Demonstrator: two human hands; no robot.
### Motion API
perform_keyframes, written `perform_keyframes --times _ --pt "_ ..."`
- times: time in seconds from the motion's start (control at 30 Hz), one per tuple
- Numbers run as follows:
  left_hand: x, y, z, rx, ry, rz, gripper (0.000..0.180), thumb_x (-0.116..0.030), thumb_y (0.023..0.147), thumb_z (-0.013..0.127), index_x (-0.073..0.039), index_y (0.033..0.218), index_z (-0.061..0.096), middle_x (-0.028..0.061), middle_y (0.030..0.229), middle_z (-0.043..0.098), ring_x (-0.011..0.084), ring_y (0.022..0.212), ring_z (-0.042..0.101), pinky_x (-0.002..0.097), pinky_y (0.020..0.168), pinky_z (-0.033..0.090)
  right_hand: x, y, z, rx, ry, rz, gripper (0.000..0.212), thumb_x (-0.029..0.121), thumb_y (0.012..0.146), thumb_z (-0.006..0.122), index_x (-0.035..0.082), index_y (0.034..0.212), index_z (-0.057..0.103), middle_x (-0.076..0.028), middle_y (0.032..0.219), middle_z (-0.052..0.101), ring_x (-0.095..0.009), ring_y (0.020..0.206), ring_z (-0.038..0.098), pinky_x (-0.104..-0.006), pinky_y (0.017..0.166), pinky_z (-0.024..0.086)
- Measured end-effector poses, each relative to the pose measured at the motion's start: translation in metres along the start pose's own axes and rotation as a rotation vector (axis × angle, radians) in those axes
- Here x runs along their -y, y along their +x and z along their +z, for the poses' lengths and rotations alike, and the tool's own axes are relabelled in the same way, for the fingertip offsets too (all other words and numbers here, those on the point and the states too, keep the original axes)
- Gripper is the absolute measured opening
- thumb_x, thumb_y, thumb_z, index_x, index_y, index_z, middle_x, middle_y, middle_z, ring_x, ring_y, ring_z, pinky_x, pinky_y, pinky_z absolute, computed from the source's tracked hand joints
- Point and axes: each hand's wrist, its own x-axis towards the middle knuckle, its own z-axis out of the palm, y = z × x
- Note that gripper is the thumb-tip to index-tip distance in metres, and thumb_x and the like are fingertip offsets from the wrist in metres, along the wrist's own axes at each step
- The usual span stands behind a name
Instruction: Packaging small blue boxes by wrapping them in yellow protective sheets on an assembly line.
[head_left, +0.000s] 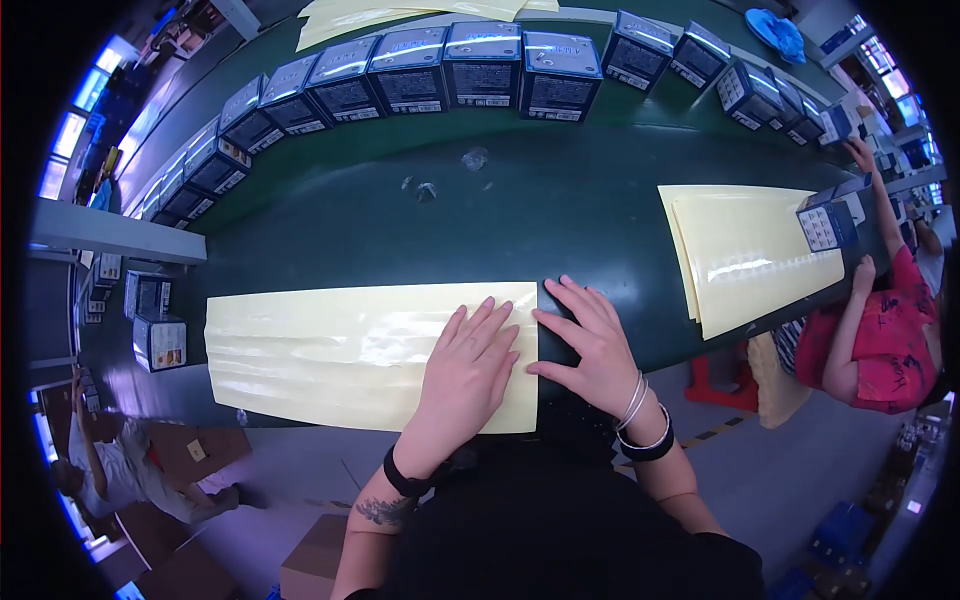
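Observation:
A long, glossy, pale yellow sheet [300, 350] lies crosswise on the dark green table in front of me, with faint creases along its length. My left hand [468, 372] rests flat on the right part of this sheet, fingers stretched out and pointing away from me. At the sheet's right edge is my right hand [598, 345], its fingers spread. The tips of its thumb and index finger touch or nearly touch that edge, and its other fingers lie over the table. Neither hand grips anything.
Dark blue boxes [407, 75] stand in a curved row along the far side. More yellow sheets [755, 255] lie at the right, near a box [828, 226]. Crumpled clear plastic bits [474, 158] sit mid-table. A person in red [880, 340] works at right; another person [130, 460] is at left.

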Motion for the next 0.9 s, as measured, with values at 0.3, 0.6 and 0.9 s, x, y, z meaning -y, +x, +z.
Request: perform_keyframes --times 0.3,0.6,0.9 --pt "0.003 0.006 0.026 -0.141 0.041 0.084 0.019 -0.01 0.081 0.071 -0.003 0.099 0.07 0.0113 0.116 0.067 0.0293 0.117 0.06 0.0417 0.099 0.048 -0.004 -0.007 0.001 0.012 -0.128 -0.088 0.042 0.03 0.076 0.077 0.006 0.11 0.069 -0.007 0.132 0.059 -0.029 0.133 0.045 -0.0503 0.11 0.029" --pt "-0.002 0.008 0.032 -0.192 -0.1 0.016 0.014 -0.005 0.077 0.074 -0.005 0.091 0.072 0.0076 0.099 0.072 0.03 0.108 0.065 0.0417 0.094 0.052 -0.011 -0.012 0.0 -0.019 -0.073 -0.096 0.036 0.027 0.077 0.077 0.005 0.104 0.072 -0.006 0.123 0.065 -0.028 0.129 0.05 -0.0504 0.11 0.029" --pt "-0.02 0.022 0.033 -0.217 -0.086 -0.055 0.014 -0.003 0.075 0.074 -0.003 0.09 0.071 0.0064 0.099 0.07 0.0305 0.111 0.063 0.0412 0.09 0.052 -0.017 -0.009 -0.007 -0.002 -0.032 -0.075 0.035 0.025 0.076 0.078 0.004 0.103 0.072 -0.007 0.123 0.065 -0.028 0.129 0.05 -0.0502 0.111 0.029"
